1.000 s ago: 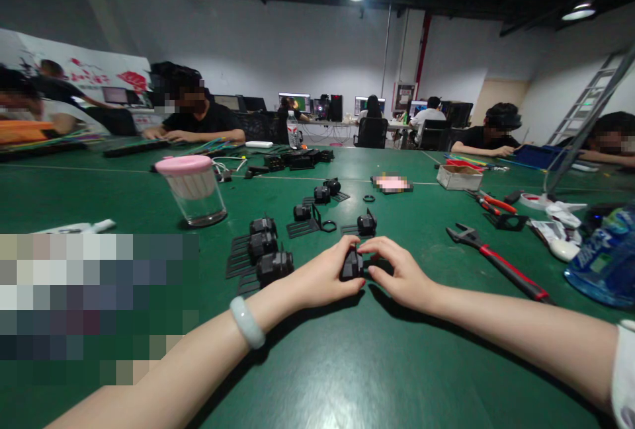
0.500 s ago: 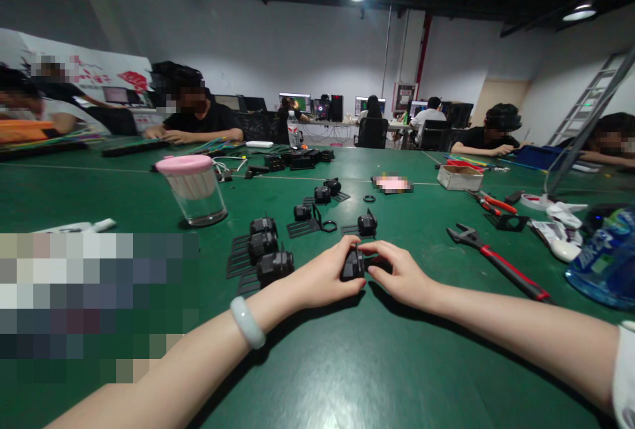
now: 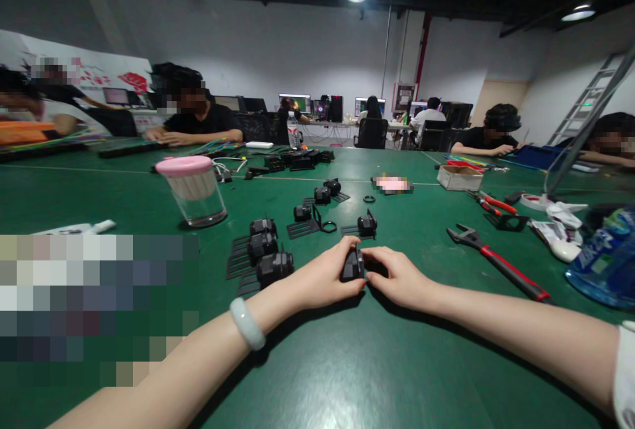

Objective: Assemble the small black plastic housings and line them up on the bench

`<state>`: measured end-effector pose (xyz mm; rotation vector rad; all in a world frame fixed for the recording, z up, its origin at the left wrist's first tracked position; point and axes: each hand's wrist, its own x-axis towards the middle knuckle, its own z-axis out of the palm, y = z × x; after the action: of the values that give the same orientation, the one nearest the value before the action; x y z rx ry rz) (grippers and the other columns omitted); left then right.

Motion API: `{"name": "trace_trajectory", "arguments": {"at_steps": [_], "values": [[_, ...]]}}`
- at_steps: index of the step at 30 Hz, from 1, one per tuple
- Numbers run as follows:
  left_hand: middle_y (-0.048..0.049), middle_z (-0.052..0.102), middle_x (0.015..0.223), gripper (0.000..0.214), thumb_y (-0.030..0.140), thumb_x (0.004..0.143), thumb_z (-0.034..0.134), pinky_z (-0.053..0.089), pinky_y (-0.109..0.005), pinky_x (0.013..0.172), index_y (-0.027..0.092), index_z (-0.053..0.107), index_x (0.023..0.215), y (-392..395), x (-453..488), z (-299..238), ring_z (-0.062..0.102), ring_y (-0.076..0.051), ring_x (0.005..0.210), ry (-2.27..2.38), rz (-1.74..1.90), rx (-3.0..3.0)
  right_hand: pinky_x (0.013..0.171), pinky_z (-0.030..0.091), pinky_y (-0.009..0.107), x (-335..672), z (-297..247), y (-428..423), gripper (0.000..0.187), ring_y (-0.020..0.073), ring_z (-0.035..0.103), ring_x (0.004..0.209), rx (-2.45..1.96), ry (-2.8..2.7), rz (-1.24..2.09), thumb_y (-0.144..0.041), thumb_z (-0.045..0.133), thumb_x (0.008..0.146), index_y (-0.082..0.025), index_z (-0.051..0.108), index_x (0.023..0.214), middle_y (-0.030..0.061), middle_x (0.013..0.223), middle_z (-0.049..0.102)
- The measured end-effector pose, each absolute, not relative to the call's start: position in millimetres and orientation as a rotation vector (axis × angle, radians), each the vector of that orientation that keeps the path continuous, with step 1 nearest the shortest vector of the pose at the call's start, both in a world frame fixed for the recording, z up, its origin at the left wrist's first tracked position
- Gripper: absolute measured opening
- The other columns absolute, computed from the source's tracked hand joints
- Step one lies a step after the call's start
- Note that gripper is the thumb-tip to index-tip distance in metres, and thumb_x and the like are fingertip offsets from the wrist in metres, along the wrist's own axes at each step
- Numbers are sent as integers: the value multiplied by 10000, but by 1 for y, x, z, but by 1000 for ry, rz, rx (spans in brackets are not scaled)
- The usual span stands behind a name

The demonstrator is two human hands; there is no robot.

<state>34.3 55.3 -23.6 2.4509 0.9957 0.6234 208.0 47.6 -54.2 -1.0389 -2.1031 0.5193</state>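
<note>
One black part (image 3: 352,266), half-hidden between hands (image 3: 322,278) (image 3: 404,281)

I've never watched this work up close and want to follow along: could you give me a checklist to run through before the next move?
1. Left hand gripping the black part: ok, it is wrapped around it.
2. Right hand gripping the part too: cannot tell; its fingers are at the part's right side, contact unclear.
3. Nearest black assembly apart from the left forearm: cannot tell; they overlap in this view.
4. Adjustable wrench away from both hands: ok, lying to the right.
5. Clear cup upright: ok, with its pink lid on.
</note>
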Motion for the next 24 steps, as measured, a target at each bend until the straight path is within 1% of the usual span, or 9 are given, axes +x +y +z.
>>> {"name": "trace_trajectory", "arguments": {"at_steps": [3, 9, 12, 17, 24], "values": [[-46, 489, 1018, 494, 264, 650, 523, 388, -288, 795, 198, 329, 1100, 55, 34, -22, 496, -176, 904, 980, 627, 2456, 831, 394, 336, 208, -54, 47, 417, 164, 485, 923, -962, -2028, 552, -87, 485, 658, -196, 469, 1060, 49, 988, 528], [-39, 494, 1005, 470, 261, 646, 524, 394, -288, 776, 197, 350, 1078, 53, 35, -19, 506, -175, 875, 989, 620, 2456, 752, 433, 291, 209, -50, 44, 363, 158, 463, 935, -865, -1916, 518, -57, 450, 659, -197, 489, 992, 47, 982, 496], [-47, 490, 1027, 497, 264, 641, 527, 390, -296, 788, 193, 338, 1095, 53, 35, -20, 503, -184, 897, 998, 621, 2455, 764, 419, 294, 210, -47, 41, 340, 155, 470, 916, -818, -1936, 464, -48, 444, 663, -189, 507, 966, 46, 957, 509], [-59, 467, 1081, 528, 268, 640, 530, 375, -302, 826, 194, 316, 1117, 54, 34, -22, 482, -190, 954, 988, 626, 2460, 837, 371, 307, 210, -43, 37, 309, 154, 475, 932, -778, -2009, 417, -42, 439, 669, -195, 544, 917, 42, 930, 536], [-60, 456, 1095, 527, 260, 643, 530, 366, -306, 846, 196, 315, 1119, 54, 34, -21, 471, -190, 972, 992, 621, 2456, 825, 376, 324, 210, -43, 38, 318, 164, 482, 926, -797, -2008, 416, -63, 438, 680, -204, 531, 950, 43, 940, 547]]}}
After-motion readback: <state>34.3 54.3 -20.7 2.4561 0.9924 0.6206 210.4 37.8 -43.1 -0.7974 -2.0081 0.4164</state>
